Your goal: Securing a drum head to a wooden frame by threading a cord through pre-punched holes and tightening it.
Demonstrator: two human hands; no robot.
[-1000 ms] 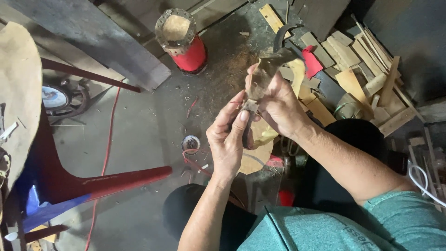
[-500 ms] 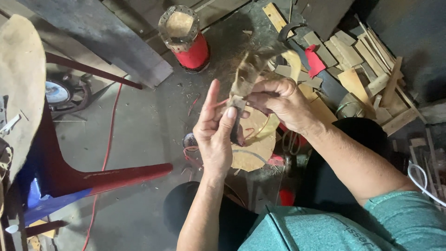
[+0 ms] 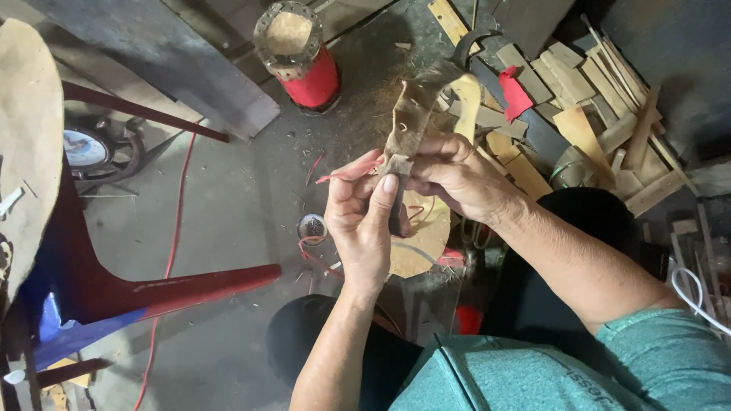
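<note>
Pinching the floppy brown strip with holes [image 3: 411, 122] between both hands now, left hand [image 3: 362, 221] fingers shut on its bottom end instead of spread open, right hand [image 3: 457, 179] clamped beside, above the floor.

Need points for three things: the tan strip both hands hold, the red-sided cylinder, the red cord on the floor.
tan strip [image 3: 411, 114], head view: middle of the strip above the hands.
red-sided cylinder [image 3: 314, 80], head view: its red side wall.
red cord [image 3: 176, 221], head view: the run across the grey floor.
</note>
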